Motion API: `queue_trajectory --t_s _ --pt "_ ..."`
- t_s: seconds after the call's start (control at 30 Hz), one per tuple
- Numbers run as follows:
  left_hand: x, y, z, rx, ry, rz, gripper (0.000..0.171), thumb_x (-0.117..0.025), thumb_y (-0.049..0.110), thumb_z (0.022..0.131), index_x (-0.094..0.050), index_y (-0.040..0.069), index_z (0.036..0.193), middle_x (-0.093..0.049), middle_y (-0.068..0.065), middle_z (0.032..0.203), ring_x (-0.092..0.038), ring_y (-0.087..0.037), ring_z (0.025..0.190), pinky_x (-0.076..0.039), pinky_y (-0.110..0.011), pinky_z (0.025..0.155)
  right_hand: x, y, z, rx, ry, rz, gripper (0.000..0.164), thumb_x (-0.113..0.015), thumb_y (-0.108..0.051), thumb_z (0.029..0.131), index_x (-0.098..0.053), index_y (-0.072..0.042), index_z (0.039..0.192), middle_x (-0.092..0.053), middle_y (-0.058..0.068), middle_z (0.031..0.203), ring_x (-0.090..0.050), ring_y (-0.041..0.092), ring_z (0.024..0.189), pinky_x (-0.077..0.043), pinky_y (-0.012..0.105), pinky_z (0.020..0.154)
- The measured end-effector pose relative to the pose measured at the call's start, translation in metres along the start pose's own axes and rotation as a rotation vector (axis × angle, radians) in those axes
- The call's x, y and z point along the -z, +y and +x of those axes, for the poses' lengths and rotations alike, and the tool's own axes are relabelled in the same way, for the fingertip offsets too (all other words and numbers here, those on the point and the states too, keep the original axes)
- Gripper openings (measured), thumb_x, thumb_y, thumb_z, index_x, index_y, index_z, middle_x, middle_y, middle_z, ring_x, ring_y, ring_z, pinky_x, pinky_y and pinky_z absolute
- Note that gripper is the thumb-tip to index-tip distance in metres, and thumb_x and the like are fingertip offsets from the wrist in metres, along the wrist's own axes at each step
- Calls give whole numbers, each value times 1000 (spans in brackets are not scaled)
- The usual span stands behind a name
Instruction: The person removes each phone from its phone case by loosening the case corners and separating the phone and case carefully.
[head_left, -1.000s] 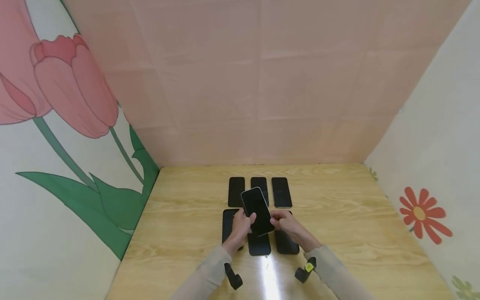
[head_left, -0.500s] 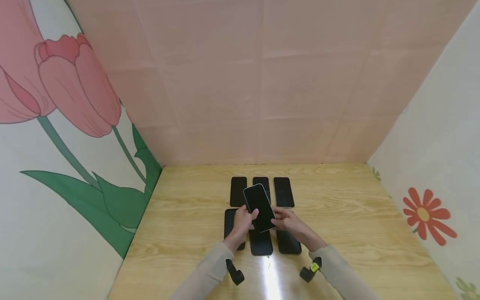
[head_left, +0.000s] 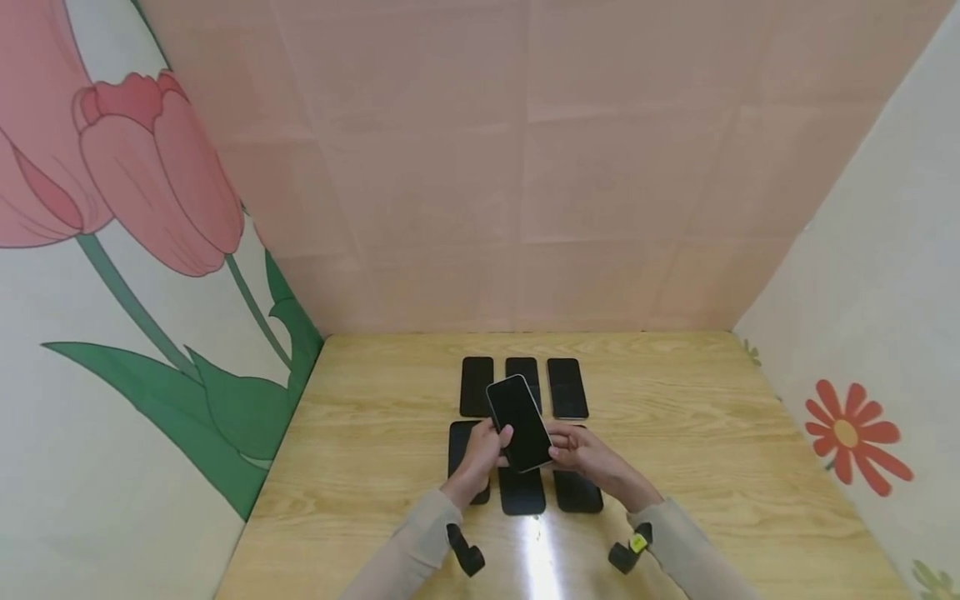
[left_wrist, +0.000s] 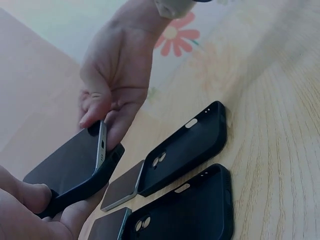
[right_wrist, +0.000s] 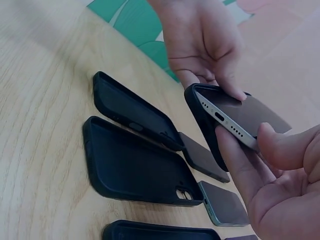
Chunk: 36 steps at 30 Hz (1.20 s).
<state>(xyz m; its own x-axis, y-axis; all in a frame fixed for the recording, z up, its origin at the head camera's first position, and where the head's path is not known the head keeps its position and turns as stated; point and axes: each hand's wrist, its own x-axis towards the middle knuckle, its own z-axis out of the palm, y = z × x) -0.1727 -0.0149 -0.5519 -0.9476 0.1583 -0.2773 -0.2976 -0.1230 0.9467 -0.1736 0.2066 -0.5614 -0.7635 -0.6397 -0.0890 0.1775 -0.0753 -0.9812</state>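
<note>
Over the table a smartphone is held, tilted, screen up, between my two hands. My left hand grips its left side, thumb over the edge of the screen. At the lower right corner my right hand pinches it between thumb and fingers. In the right wrist view, a black phone case surrounds part of the phone; the end with the charging port stands up out of it at the right hand's corner. The left wrist view shows the case underneath, fingers of the left hand below it.
Three phones lie in a back row, among them the right one. In front are three open black cases, such as the middle one and right one. A wooden table meets flowered side walls and a pink back wall.
The right hand has shifted slightly right and its fingers have spread along the phone's corner. The left hand keeps its grip, and the phone stays at nearly the same tilt.
</note>
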Motion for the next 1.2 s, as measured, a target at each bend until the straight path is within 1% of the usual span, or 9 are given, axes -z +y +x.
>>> queue_trajectory --t_s 0.07,0.17,0.37,0.47,0.57,0.73,0.97,1.03,1.2 --pt "0 0 0 -2 -1 0 25 -54 11 101 -58 -4 120 -69 -15 107 -70 -29 94 -58 -44 78 -1 1 0 -2 17 16 44 -46 3 102 -33 17 141 -58 26 131 -63 24 111 -45 51 100" --pt "1 0 -1 -8 -1 7 25 -54 11 101 -58 -4 121 -69 -15 108 -70 -29 94 -58 -44 78 -1 2 0 -6 39 23 42 -47 2 102 -34 17 140 -60 26 128 -64 25 109 -45 53 99" --pt "1 -1 -3 -9 0 17 25 -54 11 101 -59 -2 122 -69 -15 108 -70 -29 93 -58 -45 77 -3 4 -3 -33 70 3 43 -46 1 102 -36 11 143 -59 24 129 -63 25 110 -38 62 101" --pt "1 -2 -3 -8 3 18 25 -54 12 101 -59 -2 122 -69 -15 108 -69 -29 93 -58 -45 77 -4 3 -3 -24 73 -3 42 -45 0 103 -37 11 143 -58 25 131 -62 27 112 -35 65 101" --pt "1 -3 -3 -20 -2 24 27 -54 13 101 -58 -2 123 -69 -16 108 -70 -30 94 -58 -45 77 -5 3 -2 -8 79 -16 41 -45 0 103 -39 11 142 -58 26 131 -62 28 111 -35 66 100" --pt "3 -5 -3 -22 -25 34 29 -54 13 102 -57 -3 126 -68 -16 108 -69 -32 95 -57 -46 78 -2 6 -3 -5 108 -37 38 -42 2 103 -40 12 140 -61 26 125 -65 28 106 -38 65 99" --pt "5 -5 -5 -4 -49 12 29 -52 12 102 -56 -5 125 -68 -17 110 -69 -33 98 -56 -50 82 0 7 -6 -25 149 -50 38 -43 0 103 -42 11 140 -66 20 119 -67 27 102 -45 57 97" --pt "5 -6 -4 2 -53 9 29 -52 12 102 -56 -4 127 -68 -17 111 -68 -32 98 -56 -49 82 1 8 -6 -30 160 -56 39 -43 0 103 -42 11 140 -66 19 119 -67 27 102 -46 56 97" --pt "5 -7 -3 18 -66 24 31 -52 12 102 -55 -3 129 -67 -14 112 -68 -29 100 -56 -47 81 4 8 -6 -46 192 -74 40 -40 3 102 -41 11 141 -64 20 122 -66 26 102 -44 59 97"
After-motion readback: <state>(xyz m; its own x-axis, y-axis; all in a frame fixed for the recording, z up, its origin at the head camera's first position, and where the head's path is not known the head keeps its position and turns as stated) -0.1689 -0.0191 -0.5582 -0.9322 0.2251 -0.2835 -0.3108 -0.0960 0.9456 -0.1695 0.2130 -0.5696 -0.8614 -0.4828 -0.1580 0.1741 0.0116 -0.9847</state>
